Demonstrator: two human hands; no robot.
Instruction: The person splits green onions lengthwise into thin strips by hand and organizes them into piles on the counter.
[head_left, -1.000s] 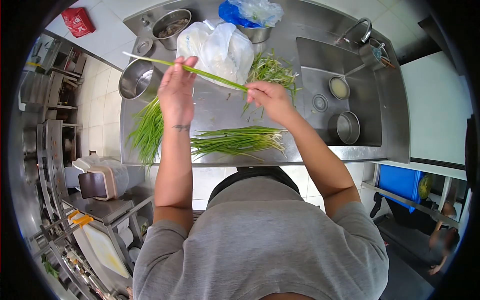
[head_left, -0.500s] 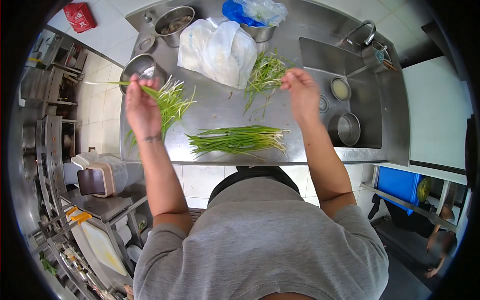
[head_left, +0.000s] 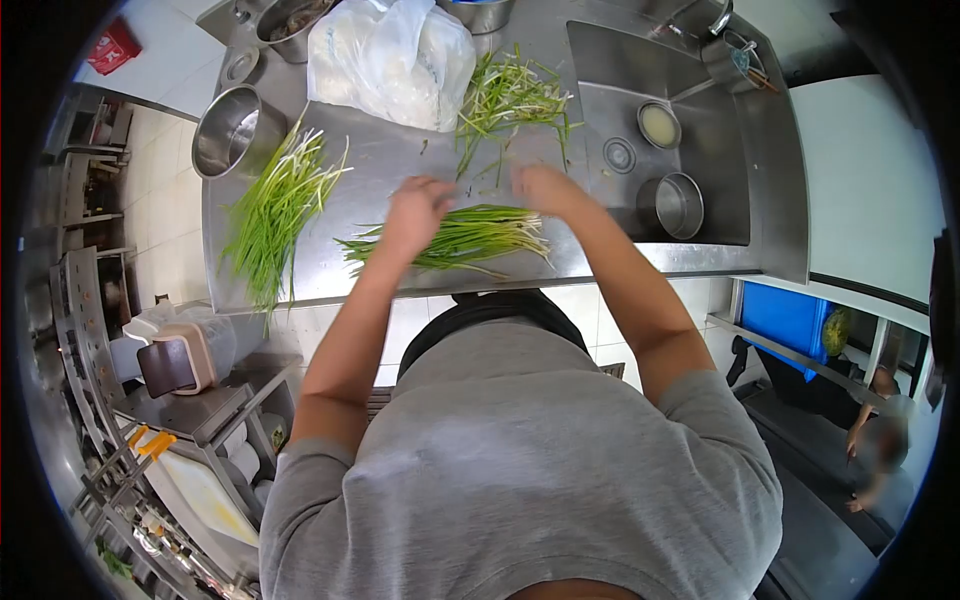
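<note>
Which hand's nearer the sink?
Right. The right hand is just left of the sink, outside its edge; the left hand is farther left, by the middle bunch of green onions.

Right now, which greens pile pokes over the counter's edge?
The leftmost pile overhangs slightly; the middle pile and the pile by the white bag lie wholly on the counter.

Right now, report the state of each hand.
Left hand: blurred beside the nearest green onions; open or closed cannot be told.
Right hand: also blurred; its grip cannot be told.
</note>
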